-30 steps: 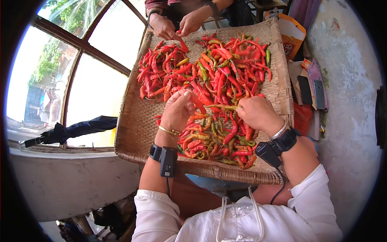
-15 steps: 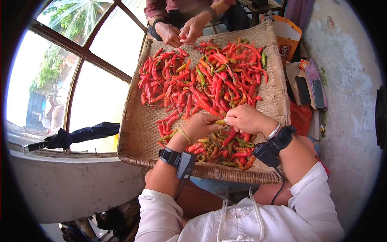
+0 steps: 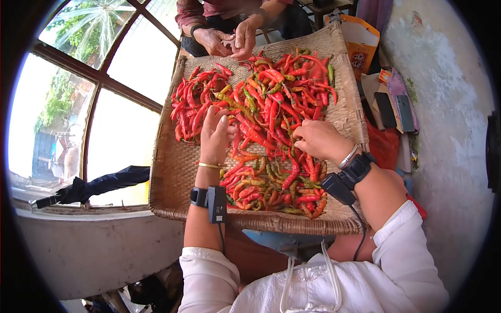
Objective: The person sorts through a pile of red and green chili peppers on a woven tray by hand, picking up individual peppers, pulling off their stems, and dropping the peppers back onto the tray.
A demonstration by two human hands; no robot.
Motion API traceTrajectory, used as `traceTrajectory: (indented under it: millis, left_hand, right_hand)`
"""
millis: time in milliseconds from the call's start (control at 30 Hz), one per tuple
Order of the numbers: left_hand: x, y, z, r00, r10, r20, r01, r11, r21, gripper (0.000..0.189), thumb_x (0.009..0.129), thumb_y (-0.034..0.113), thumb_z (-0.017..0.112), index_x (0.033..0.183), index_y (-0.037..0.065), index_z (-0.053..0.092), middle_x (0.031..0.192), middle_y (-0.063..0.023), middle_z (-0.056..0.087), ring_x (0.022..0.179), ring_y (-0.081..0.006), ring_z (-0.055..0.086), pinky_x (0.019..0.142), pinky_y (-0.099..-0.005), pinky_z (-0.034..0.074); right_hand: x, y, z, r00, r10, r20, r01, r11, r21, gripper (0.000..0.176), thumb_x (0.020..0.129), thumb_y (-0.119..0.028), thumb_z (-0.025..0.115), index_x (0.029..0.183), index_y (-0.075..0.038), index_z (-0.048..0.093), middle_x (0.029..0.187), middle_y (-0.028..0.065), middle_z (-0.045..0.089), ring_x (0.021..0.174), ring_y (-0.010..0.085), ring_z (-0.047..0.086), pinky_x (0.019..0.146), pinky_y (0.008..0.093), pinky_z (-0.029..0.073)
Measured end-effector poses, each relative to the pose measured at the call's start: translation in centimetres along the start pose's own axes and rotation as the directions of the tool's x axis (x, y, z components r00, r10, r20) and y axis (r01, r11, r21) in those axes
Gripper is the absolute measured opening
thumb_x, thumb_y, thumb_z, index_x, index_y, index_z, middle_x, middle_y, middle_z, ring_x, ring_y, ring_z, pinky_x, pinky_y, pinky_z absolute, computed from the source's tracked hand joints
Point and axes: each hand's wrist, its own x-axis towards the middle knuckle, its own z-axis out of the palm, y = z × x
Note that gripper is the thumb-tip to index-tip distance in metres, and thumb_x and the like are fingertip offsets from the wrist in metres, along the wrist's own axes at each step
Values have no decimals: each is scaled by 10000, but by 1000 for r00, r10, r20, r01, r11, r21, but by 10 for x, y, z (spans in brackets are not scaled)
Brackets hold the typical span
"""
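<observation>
A big heap of red chili peppers (image 3: pixel 261 104), with some green and orange ones, lies in a shallow woven basket (image 3: pixel 339 221). Over the left side of the heap is my left hand (image 3: pixel 215 136), its fingers apart and no chili visible in it. My right hand (image 3: pixel 324 139) is at the heap's right side, fingers bent down and closed among the peppers; its fingertips are partly hidden, so what they hold cannot be made out. Nearer to me lies a second group of mixed red and green chili peppers (image 3: pixel 271 188).
Across the basket, another person's hands (image 3: pixel 229 41) meet above its far edge. A folded dark umbrella (image 3: pixel 104 183) rests along the windowsill at left. At right are two phones (image 3: pixel 404 112) and an orange paper bag (image 3: pixel 360 44) beside the wall.
My hands have parted from around a greenish chili. The left moved up and left over the heap; the right moved slightly up to the peppers. The view shifted a little.
</observation>
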Motion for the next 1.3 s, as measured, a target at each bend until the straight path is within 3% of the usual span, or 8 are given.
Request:
traceTrajectory:
  millis: [67,200,333,500,567,800,1100,1300]
  left_hand:
    - [1,-6,-1,997,38,-63,-40,999,-29,455,857,162,530,1258,8,381,1034,-92,550,633,-73,538,531,-197,455]
    - [-13,-29,7,941,-202,271,86,918,386,369,851,164,556,1173,4,472,916,-43,593,632,-64,544,545,-200,454]
    - [-36,-29,28,824,-251,508,-153,765,626,321,834,191,587,1095,11,541,765,-5,586,599,-41,516,532,-201,445]
    - [-39,-32,28,829,-195,524,-186,787,588,324,830,243,594,1047,6,556,713,14,565,559,-34,492,489,-189,420]
    - [-39,-16,32,774,-388,499,75,840,537,297,809,275,614,924,2,597,715,-32,615,511,-53,470,456,-215,389]
    - [-38,-20,28,742,-451,496,281,881,380,172,833,222,586,825,51,599,677,-4,609,479,-15,433,423,-165,332]
    - [-35,-18,24,819,-393,418,386,916,105,152,853,208,538,832,69,597,657,-7,610,457,-39,475,427,-171,356]
    - [-37,-13,26,806,-392,444,378,918,124,194,865,193,487,838,38,601,675,-29,610,484,-58,484,455,-189,383]
  right_hand:
    - [5,1,6,989,-33,146,7,984,176,264,767,-250,567,972,-87,605,1003,155,551,984,303,517,830,418,406]
    - [7,-5,15,957,-60,283,24,991,129,291,771,-255,555,997,-75,596,1032,174,550,1000,329,512,835,405,409]
    - [18,4,38,991,-122,61,105,968,229,251,759,-205,545,920,-26,617,810,180,608,818,318,584,738,381,446]
    - [15,-12,13,999,5,-33,18,763,646,254,764,-166,544,946,-5,616,792,138,629,725,192,599,675,301,452]
    - [12,-21,10,998,37,45,-58,583,810,272,775,-157,546,981,10,604,827,128,635,737,176,598,687,296,456]
    - [16,-18,19,962,-156,-225,268,704,657,265,811,-166,540,995,13,602,867,101,642,820,144,591,729,270,451]
    - [16,-13,13,998,58,25,-45,371,928,217,784,-173,596,882,21,588,778,80,594,788,140,562,718,271,452]
    - [14,-21,29,986,-134,96,32,726,687,273,766,-235,613,906,-3,588,734,103,607,741,156,590,673,305,461]
